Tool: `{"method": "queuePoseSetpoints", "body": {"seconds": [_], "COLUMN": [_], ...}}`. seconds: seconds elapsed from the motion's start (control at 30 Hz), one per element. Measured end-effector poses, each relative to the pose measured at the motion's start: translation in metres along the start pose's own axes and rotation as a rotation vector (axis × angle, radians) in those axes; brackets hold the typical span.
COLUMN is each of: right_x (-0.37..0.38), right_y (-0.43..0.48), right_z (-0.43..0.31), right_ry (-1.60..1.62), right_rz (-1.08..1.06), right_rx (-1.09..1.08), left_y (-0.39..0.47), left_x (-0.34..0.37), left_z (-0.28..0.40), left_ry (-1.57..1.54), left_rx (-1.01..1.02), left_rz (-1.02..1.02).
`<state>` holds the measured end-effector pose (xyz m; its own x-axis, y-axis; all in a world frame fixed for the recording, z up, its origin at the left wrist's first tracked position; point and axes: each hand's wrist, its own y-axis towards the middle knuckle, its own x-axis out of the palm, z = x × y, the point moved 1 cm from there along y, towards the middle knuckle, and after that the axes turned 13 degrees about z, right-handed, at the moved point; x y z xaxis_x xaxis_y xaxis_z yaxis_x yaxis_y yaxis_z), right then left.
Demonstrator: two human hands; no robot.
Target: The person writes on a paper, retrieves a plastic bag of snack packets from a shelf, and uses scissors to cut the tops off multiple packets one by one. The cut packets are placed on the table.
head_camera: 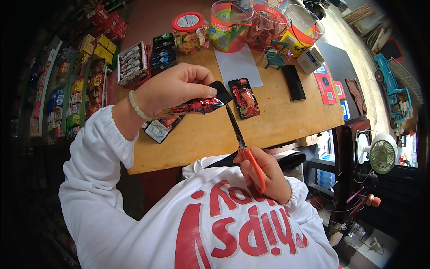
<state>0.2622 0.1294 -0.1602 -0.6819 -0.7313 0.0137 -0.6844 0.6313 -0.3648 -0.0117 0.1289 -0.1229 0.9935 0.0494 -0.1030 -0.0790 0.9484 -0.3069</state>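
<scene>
My left hand (181,87), with a pale green bead bracelet at the wrist, pinches a black and red foil snack packet (201,103) near its black end. In my right hand (267,169) are scissors with orange handles (252,164); their blades point up to the packet's edge. Whether the blades touch the foil is hard to tell. A similar snack packet (244,99) lies on the wooden table just beyond the scissors' tip. Below my left hand lies another packet (159,129), its pale side partly showing.
Along the table's (201,144) far side stand a candy jar (190,33), several clear plastic tubs (231,28), a small green chair-shaped stand (276,59) and a white box (309,60). A black phone (293,82) lies at right. Boxed snacks (133,64) sit at left.
</scene>
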Motion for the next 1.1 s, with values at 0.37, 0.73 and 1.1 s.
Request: {"method": "queuePoseSetpoints", "body": {"seconds": [0.37,0.73,1.1], "right_x": [0.005,0.008,0.013], "right_y": [-0.001,0.001,0.005], "right_z": [0.003,0.009,0.009], "right_ry": [0.047,0.106,0.099], "right_rz": [0.020,0.047,0.052], "right_rx": [0.001,-0.037,-0.061], "left_y": [-0.006,-0.005,-0.006], "left_x": [0.005,0.004,0.008], "left_z": [0.001,-0.003,0.000], "left_ry": [-0.056,-0.074,-0.083], "left_rx": [-0.025,0.004,0.015], "left_rz": [0.034,0.060,0.035]}}
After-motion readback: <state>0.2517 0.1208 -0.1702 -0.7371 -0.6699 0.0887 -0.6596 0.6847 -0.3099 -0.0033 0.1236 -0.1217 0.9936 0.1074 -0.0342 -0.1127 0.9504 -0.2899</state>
